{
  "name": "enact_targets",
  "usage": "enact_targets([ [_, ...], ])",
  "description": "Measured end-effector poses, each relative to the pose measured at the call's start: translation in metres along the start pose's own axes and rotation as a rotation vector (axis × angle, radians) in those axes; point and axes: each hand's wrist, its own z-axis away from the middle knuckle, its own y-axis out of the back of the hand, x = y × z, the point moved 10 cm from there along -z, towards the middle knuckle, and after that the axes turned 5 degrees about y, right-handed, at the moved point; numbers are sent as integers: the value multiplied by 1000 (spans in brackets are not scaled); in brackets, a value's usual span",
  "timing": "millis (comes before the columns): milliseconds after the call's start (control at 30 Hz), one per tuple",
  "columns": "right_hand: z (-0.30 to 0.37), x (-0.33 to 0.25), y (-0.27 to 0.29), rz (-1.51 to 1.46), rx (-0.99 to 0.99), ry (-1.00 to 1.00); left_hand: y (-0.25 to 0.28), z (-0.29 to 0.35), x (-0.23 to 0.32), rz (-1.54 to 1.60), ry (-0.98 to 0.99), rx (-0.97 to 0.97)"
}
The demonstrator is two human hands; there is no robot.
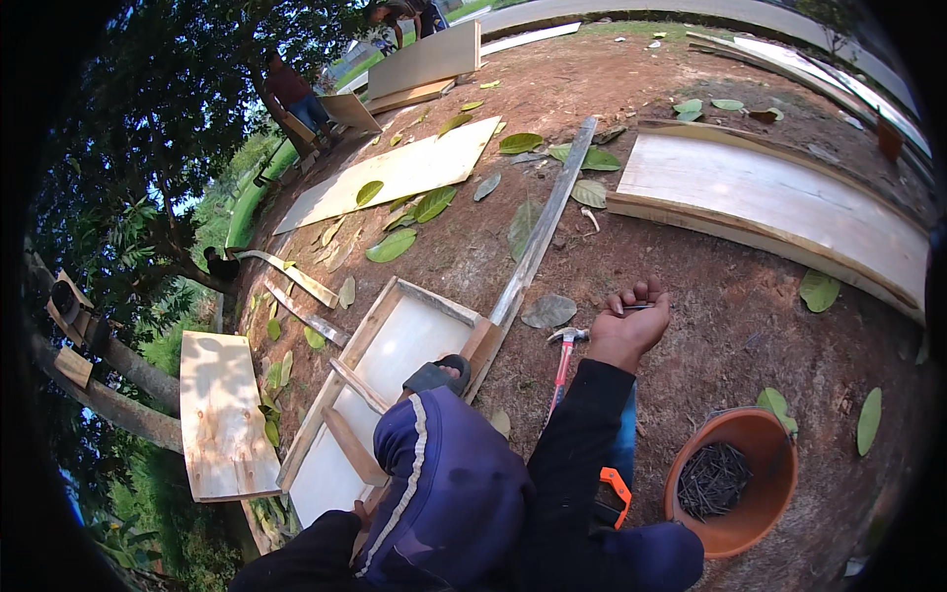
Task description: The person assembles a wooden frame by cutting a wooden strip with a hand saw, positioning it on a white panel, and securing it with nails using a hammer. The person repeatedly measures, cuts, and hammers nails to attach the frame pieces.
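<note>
My right hand (pixel 629 326) is raised above the soil, palm up, with its fingers curled around a thin nail (pixel 637 308). Below and left of that hand, a claw hammer (pixel 561 371) with a red handle lies on the ground. My left hand (pixel 363 515) is at the near edge of a wooden frame (pixel 314 434) with a pale panel; my knee and sleeve hide most of its fingers. My sandalled foot (pixel 439 375) rests on that frame. Right of my leg stands an orange-brown bucket (pixel 779 493) holding many nails (pixel 712 481).
A handsaw (pixel 614 493) with an orange handle lies partly under my right arm. Beyond are a long timber (pixel 552 212), a framed panel (pixel 750 187), a loose board (pixel 222 414) and a plywood sheet (pixel 414 168). Two people work at the far left near a tree.
</note>
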Motion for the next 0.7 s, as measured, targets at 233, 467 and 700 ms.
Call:
enact_targets([
  [233,-7,94,20,228,-8,-59,17,-5,-1,-2,-52,-62],
  [467,-31,191,81,758,-99,-100,66,-33,19,-33,-156,-116],
  [700,-53,212,168,1427,-272,47,125,-86,98,-137,-348,-323],
])
